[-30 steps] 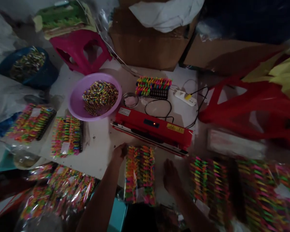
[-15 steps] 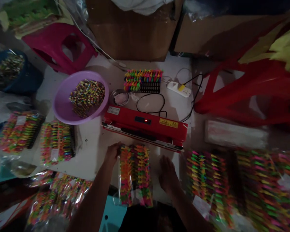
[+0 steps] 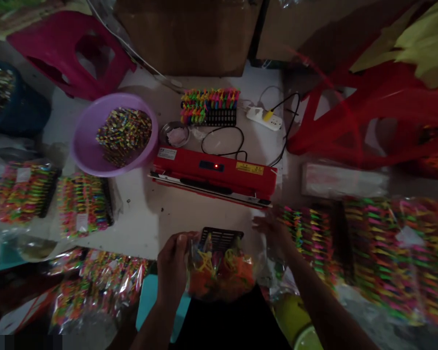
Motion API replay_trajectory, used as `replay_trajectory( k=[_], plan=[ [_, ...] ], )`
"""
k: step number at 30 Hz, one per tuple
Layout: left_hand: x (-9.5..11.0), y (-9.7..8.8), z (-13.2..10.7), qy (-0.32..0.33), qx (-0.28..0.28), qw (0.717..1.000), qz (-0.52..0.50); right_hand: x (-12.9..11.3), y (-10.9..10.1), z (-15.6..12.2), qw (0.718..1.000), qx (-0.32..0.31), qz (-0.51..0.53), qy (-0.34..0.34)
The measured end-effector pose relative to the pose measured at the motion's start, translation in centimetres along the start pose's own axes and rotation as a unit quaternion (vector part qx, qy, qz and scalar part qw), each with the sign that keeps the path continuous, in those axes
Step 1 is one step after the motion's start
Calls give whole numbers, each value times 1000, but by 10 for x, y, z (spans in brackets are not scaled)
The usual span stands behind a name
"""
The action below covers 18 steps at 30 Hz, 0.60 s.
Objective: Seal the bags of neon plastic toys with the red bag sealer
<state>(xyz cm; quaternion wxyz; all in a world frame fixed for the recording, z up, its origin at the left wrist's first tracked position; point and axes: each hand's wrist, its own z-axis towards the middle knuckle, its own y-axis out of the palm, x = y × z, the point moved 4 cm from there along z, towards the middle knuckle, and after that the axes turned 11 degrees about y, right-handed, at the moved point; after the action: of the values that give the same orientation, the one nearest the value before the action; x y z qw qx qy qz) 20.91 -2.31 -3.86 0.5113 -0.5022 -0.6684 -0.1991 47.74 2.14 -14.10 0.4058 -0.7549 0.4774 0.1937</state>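
My left hand [image 3: 173,265] is closed on the left side of a clear plastic bag of colourful clips on a black rack [image 3: 221,262], lifted up on end near my lap. My right hand [image 3: 273,228] reaches out to the right of the bag, blurred by motion, its fingers near the bag's edge and a packed bag of clips [image 3: 310,238]. A red heat sealer [image 3: 215,175] with a lit red lamp lies just beyond the bag on the white table [image 3: 149,218].
A purple bowl [image 3: 83,146] of loose clips sits left of the sealer. A filled clip rack [image 3: 208,107], small dish [image 3: 175,135] and power strip [image 3: 264,118] lie behind. Packed bags cover both sides. Pink stool [image 3: 58,53], red chair [image 3: 372,121], cardboard boxes [image 3: 190,34] stand behind.
The bag lay flat in front of the sealer with a hand on each side; now my left hand has tipped it up toward me. My right hand has moved right.
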Motion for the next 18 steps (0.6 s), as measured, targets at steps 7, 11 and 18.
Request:
replay_trajectory(
  k=[7,11,18],
  plan=[
    [8,9,-24,2,58,998,-34,-130,-7,-59,979,-103,1,-179],
    [15,9,-29,29,59,998,21,-147,27,-89,964,-121,-63,-228],
    [20,-3,-35,59,79,993,60,-140,49,-81,952,-188,-127,-204]
  ],
)
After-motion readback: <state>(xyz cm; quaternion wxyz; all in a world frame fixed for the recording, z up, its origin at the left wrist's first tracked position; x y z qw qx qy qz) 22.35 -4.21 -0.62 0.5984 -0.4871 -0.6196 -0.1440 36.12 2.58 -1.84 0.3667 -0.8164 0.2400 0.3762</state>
